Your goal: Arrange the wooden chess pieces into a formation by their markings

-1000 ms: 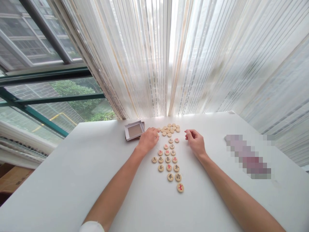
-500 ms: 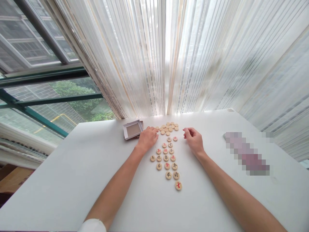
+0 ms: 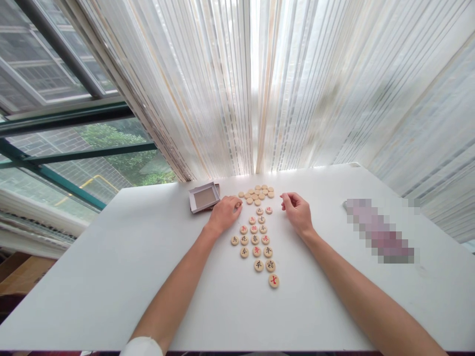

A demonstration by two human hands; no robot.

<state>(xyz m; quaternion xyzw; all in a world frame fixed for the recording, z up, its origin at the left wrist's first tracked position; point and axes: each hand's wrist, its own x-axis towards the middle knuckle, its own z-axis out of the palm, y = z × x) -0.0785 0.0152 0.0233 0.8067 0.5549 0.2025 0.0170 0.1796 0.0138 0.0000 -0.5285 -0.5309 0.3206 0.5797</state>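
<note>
On a white table (image 3: 111,267) lie round wooden chess discs. A face-down cluster (image 3: 258,193) sits at the far side; several face-up discs (image 3: 256,241) with red or black characters form rows nearer me, ending in a lone red-marked disc (image 3: 273,281). My left hand (image 3: 223,213) rests on the table left of the rows, fingers curled, its fingertips by the left end of the cluster; what they hold is hidden. My right hand (image 3: 296,212) rests to the right of the rows, fingers curled loosely inward, with nothing visible in it.
A small open cardboard box (image 3: 203,197) lies just left of my left hand. A blurred-out object (image 3: 378,230) lies on the right part of the table. Striped sheer curtains (image 3: 282,84) hang behind the table, with a window (image 3: 67,123) at the left.
My left hand has drawn back slightly from the face-down cluster toward me. The view shifted a little; the right hand has hardly moved.
</note>
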